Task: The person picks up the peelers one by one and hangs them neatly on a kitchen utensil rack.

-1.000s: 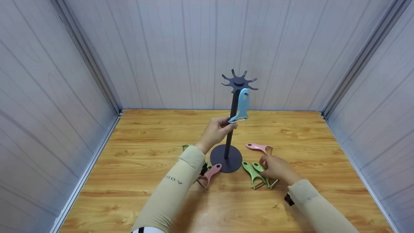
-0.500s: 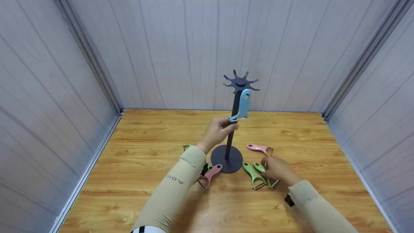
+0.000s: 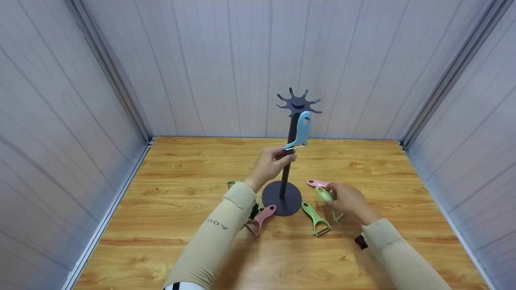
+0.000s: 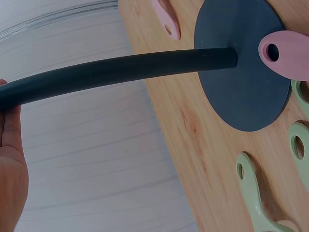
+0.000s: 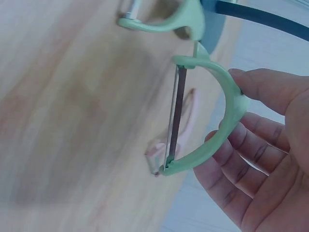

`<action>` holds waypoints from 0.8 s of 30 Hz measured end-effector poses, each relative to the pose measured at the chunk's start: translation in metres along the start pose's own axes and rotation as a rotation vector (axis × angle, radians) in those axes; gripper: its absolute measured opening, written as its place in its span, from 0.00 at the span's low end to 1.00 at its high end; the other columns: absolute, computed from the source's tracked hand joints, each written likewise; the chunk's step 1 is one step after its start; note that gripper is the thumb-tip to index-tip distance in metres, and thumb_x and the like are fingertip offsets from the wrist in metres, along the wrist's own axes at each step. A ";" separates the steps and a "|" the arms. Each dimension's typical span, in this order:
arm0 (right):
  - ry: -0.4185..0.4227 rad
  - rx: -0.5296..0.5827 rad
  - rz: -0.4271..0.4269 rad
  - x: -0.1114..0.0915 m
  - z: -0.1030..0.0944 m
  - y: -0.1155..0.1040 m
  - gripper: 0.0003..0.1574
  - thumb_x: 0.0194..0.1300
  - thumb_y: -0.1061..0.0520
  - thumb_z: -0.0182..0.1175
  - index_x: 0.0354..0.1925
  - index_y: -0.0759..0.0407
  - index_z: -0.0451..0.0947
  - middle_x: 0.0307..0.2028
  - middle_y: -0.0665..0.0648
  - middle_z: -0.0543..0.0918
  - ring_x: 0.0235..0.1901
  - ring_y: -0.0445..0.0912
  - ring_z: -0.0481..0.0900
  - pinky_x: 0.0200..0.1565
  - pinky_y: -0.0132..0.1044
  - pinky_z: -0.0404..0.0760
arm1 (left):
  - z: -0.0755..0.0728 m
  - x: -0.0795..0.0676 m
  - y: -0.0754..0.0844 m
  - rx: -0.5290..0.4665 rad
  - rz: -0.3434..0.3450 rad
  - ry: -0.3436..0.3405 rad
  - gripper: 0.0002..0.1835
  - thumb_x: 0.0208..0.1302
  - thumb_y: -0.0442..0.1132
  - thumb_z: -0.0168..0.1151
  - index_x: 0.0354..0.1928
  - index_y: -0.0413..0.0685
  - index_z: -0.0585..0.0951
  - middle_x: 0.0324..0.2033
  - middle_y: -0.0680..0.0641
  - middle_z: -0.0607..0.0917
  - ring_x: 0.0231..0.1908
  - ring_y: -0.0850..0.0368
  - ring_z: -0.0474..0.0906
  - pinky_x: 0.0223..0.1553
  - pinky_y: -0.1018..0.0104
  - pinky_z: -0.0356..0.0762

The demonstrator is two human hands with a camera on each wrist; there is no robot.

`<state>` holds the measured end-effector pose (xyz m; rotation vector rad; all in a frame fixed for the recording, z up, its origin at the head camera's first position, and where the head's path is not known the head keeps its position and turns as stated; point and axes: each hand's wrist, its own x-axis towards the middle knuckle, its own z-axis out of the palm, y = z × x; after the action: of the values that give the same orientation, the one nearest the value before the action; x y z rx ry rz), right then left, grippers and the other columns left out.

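Observation:
My left hand (image 3: 268, 166) grips the dark pole (image 3: 286, 173) of a hanging stand, partway up. In the left wrist view, only part of that hand (image 4: 12, 169) shows around the pole (image 4: 145, 66). A light blue peeler (image 3: 303, 131) hangs from one hook of the stand's spoked top (image 3: 298, 103). To the right, my right hand (image 3: 350, 201) pinches a green peeler (image 3: 323, 193) by its head, raised off the table. The right wrist view has the thumb and fingers on the curved frame of this peeler (image 5: 235, 104), with its blade side facing the camera.
Another green peeler (image 3: 310, 211) lies right of the round base (image 3: 290, 208). A pink peeler (image 3: 316, 183) lies behind the right hand. Front left of the base is a second pink peeler (image 3: 264, 214). Green peelers (image 4: 250, 191) lie left of it, partly covered by the left arm.
My right hand has lifted the green peeler and moved it up and back from beside the other green one. The left hand stays on the pole.

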<state>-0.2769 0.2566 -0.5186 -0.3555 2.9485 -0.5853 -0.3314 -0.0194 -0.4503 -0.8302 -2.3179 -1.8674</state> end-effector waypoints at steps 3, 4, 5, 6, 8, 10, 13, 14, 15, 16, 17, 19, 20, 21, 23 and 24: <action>0.028 0.021 -0.011 -0.001 -0.006 -0.004 0.25 0.59 0.53 0.70 0.53 0.57 0.78 0.29 0.50 0.80 0.25 0.43 0.75 0.28 0.39 0.73 | 0.000 -0.001 0.003 0.017 0.000 0.006 0.09 0.67 0.37 0.63 0.43 0.38 0.85 0.38 0.43 0.87 0.40 0.51 0.85 0.43 0.63 0.83; 0.039 0.028 -0.017 -0.001 -0.008 -0.006 0.25 0.59 0.52 0.70 0.54 0.58 0.78 0.29 0.50 0.80 0.25 0.43 0.75 0.28 0.39 0.73 | 0.000 -0.001 0.005 0.023 0.001 0.005 0.09 0.67 0.36 0.63 0.43 0.38 0.85 0.38 0.42 0.87 0.39 0.52 0.84 0.43 0.63 0.83; 0.050 0.033 -0.025 -0.001 -0.010 -0.007 0.26 0.59 0.52 0.70 0.54 0.58 0.78 0.28 0.50 0.80 0.24 0.42 0.75 0.28 0.39 0.73 | 0.000 -0.002 0.010 0.025 0.003 0.002 0.09 0.67 0.35 0.63 0.43 0.37 0.85 0.38 0.41 0.87 0.39 0.54 0.84 0.43 0.63 0.82; 0.062 0.038 -0.033 -0.001 -0.012 -0.009 0.26 0.59 0.52 0.70 0.54 0.58 0.78 0.28 0.50 0.80 0.24 0.42 0.74 0.28 0.39 0.72 | -0.001 -0.004 0.014 0.031 0.003 -0.001 0.08 0.67 0.34 0.62 0.43 0.37 0.85 0.38 0.40 0.87 0.38 0.56 0.83 0.42 0.63 0.82; 0.086 0.051 -0.042 -0.001 -0.015 -0.013 0.26 0.59 0.52 0.70 0.54 0.58 0.78 0.27 0.49 0.80 0.23 0.42 0.74 0.27 0.38 0.72 | -0.003 -0.006 0.023 0.033 0.003 -0.008 0.08 0.67 0.33 0.62 0.43 0.35 0.84 0.38 0.39 0.87 0.37 0.59 0.83 0.43 0.64 0.82; 0.111 0.057 -0.054 -0.001 -0.017 -0.016 0.26 0.59 0.52 0.70 0.54 0.57 0.78 0.27 0.49 0.79 0.22 0.42 0.74 0.26 0.38 0.72 | -0.004 -0.009 0.031 0.022 0.003 -0.010 0.08 0.67 0.33 0.62 0.43 0.34 0.84 0.38 0.39 0.87 0.37 0.60 0.83 0.43 0.63 0.82; 0.153 0.066 -0.083 -0.001 -0.020 -0.021 0.25 0.58 0.53 0.70 0.53 0.57 0.78 0.26 0.49 0.79 0.21 0.42 0.73 0.25 0.37 0.71 | -0.005 -0.011 0.036 0.006 0.007 -0.006 0.08 0.67 0.33 0.62 0.43 0.34 0.84 0.38 0.40 0.87 0.39 0.58 0.84 0.44 0.63 0.82; 0.167 0.068 -0.095 -0.001 -0.021 -0.022 0.25 0.58 0.53 0.71 0.53 0.57 0.79 0.25 0.49 0.79 0.21 0.42 0.73 0.25 0.37 0.71 | -0.005 -0.011 0.036 0.001 0.009 -0.004 0.08 0.67 0.32 0.62 0.43 0.33 0.84 0.38 0.40 0.87 0.40 0.57 0.84 0.44 0.63 0.82; 0.182 0.069 -0.105 -0.001 -0.021 -0.024 0.24 0.58 0.53 0.71 0.53 0.57 0.79 0.25 0.48 0.79 0.20 0.41 0.73 0.25 0.37 0.70 | -0.005 -0.012 0.037 -0.001 0.010 -0.003 0.08 0.67 0.32 0.62 0.43 0.34 0.84 0.38 0.40 0.87 0.40 0.55 0.85 0.44 0.63 0.82; 0.197 0.068 -0.117 -0.001 -0.022 -0.025 0.24 0.58 0.53 0.71 0.53 0.56 0.79 0.25 0.48 0.79 0.20 0.41 0.72 0.25 0.37 0.70 | -0.005 -0.012 0.037 -0.003 0.012 -0.005 0.08 0.67 0.32 0.62 0.43 0.33 0.84 0.39 0.40 0.87 0.41 0.53 0.85 0.44 0.63 0.82; 0.211 0.068 -0.127 -0.001 -0.022 -0.026 0.24 0.58 0.53 0.71 0.53 0.56 0.79 0.25 0.47 0.78 0.20 0.41 0.72 0.25 0.37 0.70 | -0.005 -0.012 0.037 -0.002 0.014 -0.007 0.08 0.67 0.32 0.62 0.42 0.33 0.84 0.38 0.40 0.87 0.41 0.52 0.85 0.44 0.63 0.82; 0.238 0.067 -0.141 -0.002 -0.022 -0.027 0.24 0.58 0.52 0.71 0.53 0.55 0.79 0.24 0.46 0.77 0.20 0.41 0.71 0.25 0.37 0.70 | -0.005 -0.011 0.036 -0.002 0.019 -0.013 0.08 0.66 0.32 0.62 0.42 0.33 0.84 0.38 0.38 0.87 0.41 0.50 0.85 0.44 0.63 0.82; 0.253 0.064 -0.147 -0.002 -0.022 -0.028 0.24 0.58 0.52 0.71 0.53 0.55 0.79 0.24 0.46 0.77 0.20 0.40 0.71 0.25 0.37 0.69 | -0.005 -0.011 0.036 -0.003 0.018 -0.017 0.08 0.66 0.32 0.62 0.42 0.33 0.84 0.39 0.37 0.87 0.41 0.49 0.85 0.44 0.63 0.82; 0.270 0.063 -0.157 -0.003 -0.022 -0.028 0.25 0.58 0.52 0.71 0.53 0.55 0.79 0.24 0.46 0.77 0.20 0.40 0.70 0.25 0.37 0.69 | -0.005 -0.011 0.036 -0.005 0.019 -0.020 0.08 0.66 0.31 0.62 0.42 0.33 0.84 0.39 0.36 0.87 0.41 0.48 0.85 0.44 0.63 0.82; 0.308 0.061 -0.171 -0.004 -0.023 -0.030 0.25 0.58 0.52 0.71 0.53 0.56 0.79 0.23 0.46 0.76 0.20 0.40 0.70 0.25 0.37 0.69 | -0.005 -0.011 0.035 -0.006 0.021 -0.024 0.08 0.66 0.31 0.61 0.42 0.33 0.84 0.39 0.35 0.86 0.41 0.46 0.85 0.44 0.63 0.82; 0.328 0.065 -0.180 -0.004 -0.024 -0.031 0.25 0.58 0.52 0.71 0.53 0.56 0.79 0.23 0.46 0.76 0.20 0.40 0.70 0.25 0.37 0.69 | -0.005 -0.011 0.035 -0.006 0.021 -0.024 0.08 0.66 0.31 0.61 0.42 0.33 0.84 0.39 0.35 0.87 0.42 0.46 0.85 0.44 0.64 0.82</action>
<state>-0.2702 0.2387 -0.4842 -0.5739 3.2179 -0.8333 -0.3086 -0.0237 -0.4220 -0.8797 -2.3087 -1.8675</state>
